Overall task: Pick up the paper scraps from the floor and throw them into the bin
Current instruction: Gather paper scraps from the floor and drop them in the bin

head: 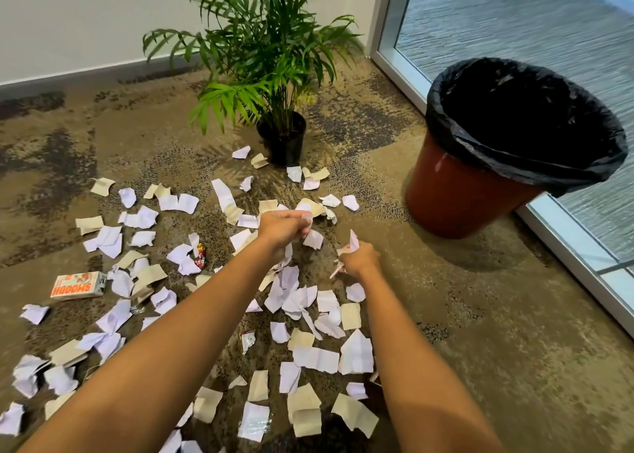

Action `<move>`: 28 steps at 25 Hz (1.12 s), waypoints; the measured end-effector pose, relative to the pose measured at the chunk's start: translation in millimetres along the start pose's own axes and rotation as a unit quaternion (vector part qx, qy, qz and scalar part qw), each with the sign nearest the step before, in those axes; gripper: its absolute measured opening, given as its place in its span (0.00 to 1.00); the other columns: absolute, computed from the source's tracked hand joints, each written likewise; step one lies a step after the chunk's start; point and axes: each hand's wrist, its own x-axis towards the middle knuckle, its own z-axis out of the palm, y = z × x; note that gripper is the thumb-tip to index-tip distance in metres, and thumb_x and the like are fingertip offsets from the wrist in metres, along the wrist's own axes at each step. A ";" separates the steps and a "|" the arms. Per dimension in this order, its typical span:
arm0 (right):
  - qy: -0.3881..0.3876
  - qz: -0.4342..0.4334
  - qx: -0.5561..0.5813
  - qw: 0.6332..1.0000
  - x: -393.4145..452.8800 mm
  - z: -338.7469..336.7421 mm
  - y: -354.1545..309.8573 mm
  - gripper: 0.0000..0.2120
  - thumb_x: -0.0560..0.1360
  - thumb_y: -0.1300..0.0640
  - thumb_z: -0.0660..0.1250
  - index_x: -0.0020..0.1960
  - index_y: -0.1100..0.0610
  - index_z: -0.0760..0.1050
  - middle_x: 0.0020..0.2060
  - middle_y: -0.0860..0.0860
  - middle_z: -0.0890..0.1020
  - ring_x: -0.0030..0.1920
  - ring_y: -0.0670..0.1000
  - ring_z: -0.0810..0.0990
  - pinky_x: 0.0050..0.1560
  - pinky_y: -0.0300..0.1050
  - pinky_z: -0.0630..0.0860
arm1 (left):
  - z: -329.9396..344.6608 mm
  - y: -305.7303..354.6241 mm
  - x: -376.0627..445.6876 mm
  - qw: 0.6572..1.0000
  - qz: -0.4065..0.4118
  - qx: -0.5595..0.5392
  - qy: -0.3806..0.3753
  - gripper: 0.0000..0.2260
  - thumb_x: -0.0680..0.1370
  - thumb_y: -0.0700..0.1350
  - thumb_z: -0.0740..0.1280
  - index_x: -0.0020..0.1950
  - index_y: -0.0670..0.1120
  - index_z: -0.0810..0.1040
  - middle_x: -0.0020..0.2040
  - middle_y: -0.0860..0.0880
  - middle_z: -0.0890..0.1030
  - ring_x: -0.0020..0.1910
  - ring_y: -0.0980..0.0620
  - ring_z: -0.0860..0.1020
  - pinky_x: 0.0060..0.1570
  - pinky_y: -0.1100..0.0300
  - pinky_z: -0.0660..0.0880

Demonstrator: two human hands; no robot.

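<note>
Two bare arms are stretched out from the bottom edge, over a floor (pixel 480 315) that is covered in scraps (pixel 315 358). White and tan bits of torn paper are spread all over the brown carpet, on the side of the bin (pixel 456 192) away from the window (pixel 514 23).

The left hand (pixel 283 228) is held low over the scraps, away from the bin. Its fingers are curled, and a white scrap (pixel 313 239) is pinched at their tips. More paper seems to be bunched under that hand.

The right hand (pixel 360 257) is held closer to the bin. It is closed around a small bunch of scraps, and one pointed bit (pixel 353 240) is seen sticking up out of the fist. The two hands are kept a little apart and are not touching.

The bin is red and is lined with a black bag (pixel 521 164). It is stood by the window, and no paper can be seen in its dark inside.

A green plant (pixel 254 47) in a black pot (pixel 283 147) is set well away from the bin, near the wall (pixel 68 23). A few scraps are scattered right by the pot.

Far from the bin, a small orange and white box (pixel 80 285) is laid among the scraps. A red wrapper (pixel 200 255) is dropped between the box and the left hand.
</note>
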 end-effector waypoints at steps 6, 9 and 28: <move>-0.044 -0.050 0.215 0.974 -4.6 -59.0 -19.8 0.09 0.73 0.68 0.68 0.53 0.65 0.78 0.49 0.62 0.83 0.41 0.56 0.83 0.41 0.47 0.82 | 42.1 21.9 -9.9 0.997 -0.023 -0.064 -0.033 0.06 0.74 0.29 0.69 0.49 0.35 0.82 0.34 0.46 0.84 0.28 0.56 0.80 0.32 0.68 0.77; 0.015 -0.145 0.164 0.976 -18.8 -98.4 -49.5 0.07 0.72 0.64 0.69 0.50 0.60 0.80 0.43 0.55 0.84 0.39 0.51 0.82 0.40 0.44 0.78 | 67.6 37.7 -18.6 0.992 -0.017 -0.111 -0.053 0.06 0.75 0.29 0.68 0.49 0.36 0.82 0.35 0.47 0.84 0.29 0.57 0.81 0.30 0.69 0.77; 0.299 -0.145 0.354 0.874 -23.8 -303.2 -93.4 0.21 0.72 0.61 0.71 0.64 0.55 0.72 0.58 0.50 0.77 0.48 0.46 0.79 0.40 0.33 0.75 | 295.3 171.3 -84.9 0.975 0.096 -0.175 -0.096 0.08 0.77 0.35 0.66 0.54 0.38 0.81 0.42 0.44 0.79 0.35 0.50 0.73 0.41 0.57 0.72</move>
